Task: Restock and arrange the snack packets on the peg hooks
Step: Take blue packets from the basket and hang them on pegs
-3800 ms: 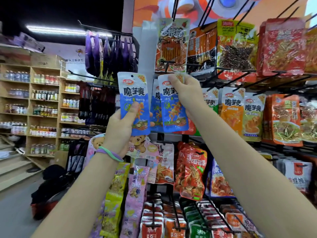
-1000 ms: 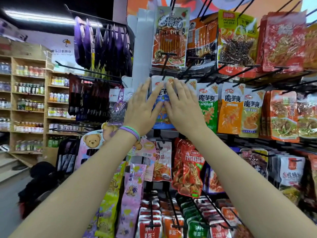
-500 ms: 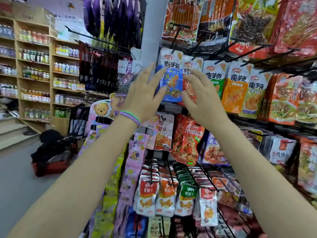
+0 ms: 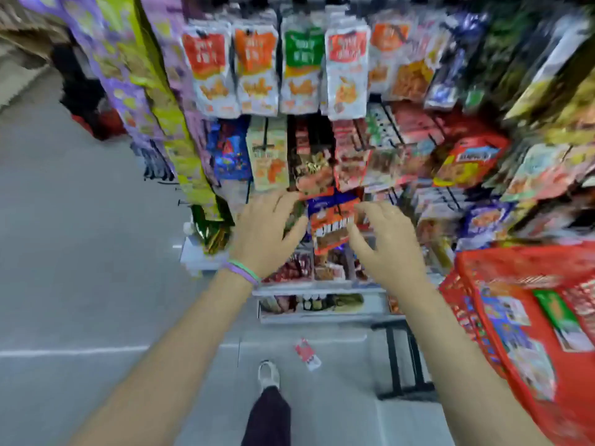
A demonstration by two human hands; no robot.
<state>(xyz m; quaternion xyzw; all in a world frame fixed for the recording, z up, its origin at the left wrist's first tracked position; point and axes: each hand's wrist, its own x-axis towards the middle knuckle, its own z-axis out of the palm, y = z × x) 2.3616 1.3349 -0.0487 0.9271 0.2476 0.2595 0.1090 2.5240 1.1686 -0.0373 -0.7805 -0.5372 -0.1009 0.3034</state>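
Observation:
I look steeply down the peg rack and the picture is blurred by motion. My left hand, with green and purple bands at the wrist, and my right hand hang low in front of the rack, fingers loosely spread, holding nothing. Between them hangs an orange and blue snack packet on a low hook. Higher up, a row of white packets with red, orange and green tops hangs on pegs. One small red and white packet lies on the floor below.
A red mesh basket with packets inside sits at the right. White bottom shelves hold more goods. Long purple and yellow-green bags hang at the left. My shoe stands on the grey floor.
My view swung from the upper blue packets down to the bottom of the rack. Both hands dropped from the blue packets to the low rows. The basket and the floor packet came into sight.

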